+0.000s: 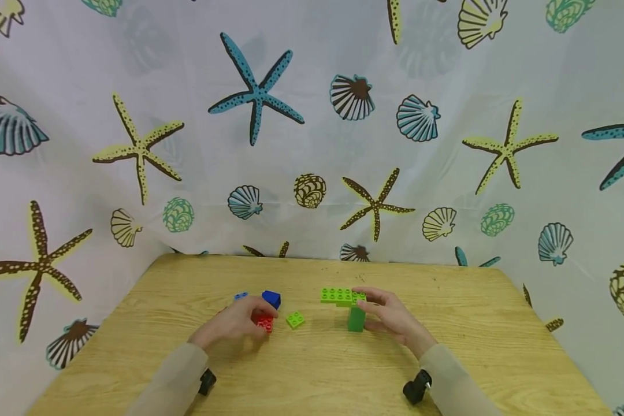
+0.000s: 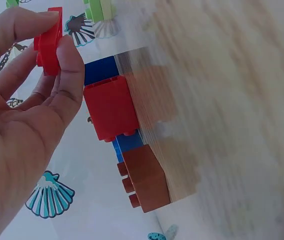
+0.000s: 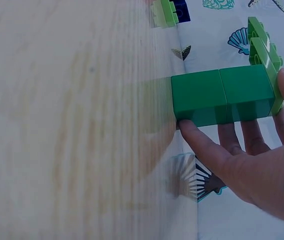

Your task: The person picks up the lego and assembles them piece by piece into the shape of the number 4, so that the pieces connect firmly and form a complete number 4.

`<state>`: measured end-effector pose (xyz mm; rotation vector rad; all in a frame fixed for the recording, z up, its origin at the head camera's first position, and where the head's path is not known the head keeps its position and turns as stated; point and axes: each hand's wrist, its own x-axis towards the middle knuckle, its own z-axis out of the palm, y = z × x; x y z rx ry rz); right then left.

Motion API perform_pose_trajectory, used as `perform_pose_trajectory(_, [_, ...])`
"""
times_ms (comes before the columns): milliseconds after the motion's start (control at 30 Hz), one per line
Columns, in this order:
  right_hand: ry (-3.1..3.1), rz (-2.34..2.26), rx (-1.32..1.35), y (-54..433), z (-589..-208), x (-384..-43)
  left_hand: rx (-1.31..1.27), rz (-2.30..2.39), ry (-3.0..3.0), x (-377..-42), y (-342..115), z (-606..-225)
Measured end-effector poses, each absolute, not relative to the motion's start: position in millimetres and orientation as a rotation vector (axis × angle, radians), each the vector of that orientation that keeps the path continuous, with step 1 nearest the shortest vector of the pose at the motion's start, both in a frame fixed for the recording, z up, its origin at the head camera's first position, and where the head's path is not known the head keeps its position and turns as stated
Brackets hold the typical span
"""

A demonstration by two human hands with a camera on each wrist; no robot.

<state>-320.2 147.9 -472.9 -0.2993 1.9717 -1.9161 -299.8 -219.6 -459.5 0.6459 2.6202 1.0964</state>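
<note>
Red brick (image 2: 50,45), flat and studded: we see it at the upper left of the left wrist view, and right of the lower-left quarter's middle in the head view, pinched between thumb and fingers of the left hand (image 1: 234,320); whether it touches the table we cannot tell. Green stack (image 1: 356,319): upright on the table, just right of centre in the lower half of the head view, two dark green blocks high, with light-green plates (image 1: 338,296) on top that overhang toward the left of the frame. We note the right hand (image 1: 392,316) curled round its right side, gripping it. Between the hands, nearer the left one, lies a light-green square brick (image 1: 294,319). Behind the left hand we record a dark blue brick (image 1: 271,299) and a lighter blue brick (image 1: 240,295); the left wrist view adds a second red brick (image 2: 112,109) and a reddish-brown brick (image 2: 146,179). Wood-grain table (image 1: 312,375); beyond it, a white cloth (image 1: 291,156) printed with starfish and shells.
</note>
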Motion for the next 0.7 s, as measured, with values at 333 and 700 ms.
perform_pose_trajectory(333, [1.960,-1.923,-0.302,148,-474,-322,0.526,1.178,2.656,-304,-214,-460])
perform_pose_trajectory(700, [1.965,-1.913,-0.315,148,-474,-322,0.537,1.265,2.666,-307,-204,-459])
